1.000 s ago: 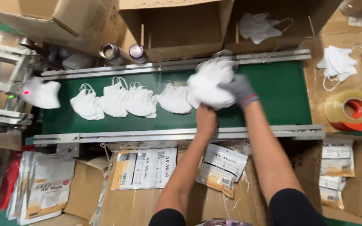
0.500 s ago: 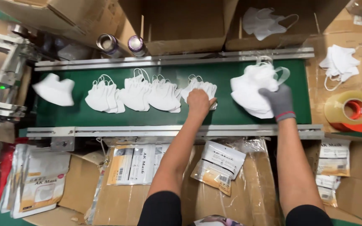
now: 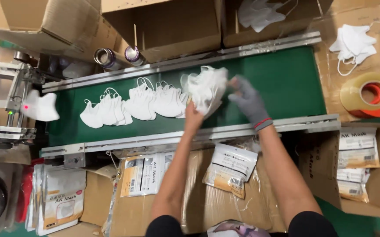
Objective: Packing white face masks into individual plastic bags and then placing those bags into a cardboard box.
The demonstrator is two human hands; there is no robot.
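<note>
From the head view, a green conveyor belt runs left to right between two silver metal side rails, and these rails mark the near and far edges of the working strip. The right part of the belt, past the hands, is bare green; the left part carries a row of white folded face masks, overlapping one another, and one more white mask sits at the far left end by the grey machine frame.

The bare left hand is over the near half of the belt, its fingers closed around the lower end of a bunch of white face masks. The bunch stands up from that grip, just right of the row and touching its last mask. The right hand, in a grey knit glove with a red wrist stripe, is beside the bunch on its right; its fingers are spread fairly wide and reach the bunch's edge, though whether they grip it cannot be told.

Beyond the far rail stand open brown cardboard boxes. To the right lie a roll of clear packing tape and loose white masks on cardboard. Below the near rail lie printed mask pouches.
</note>
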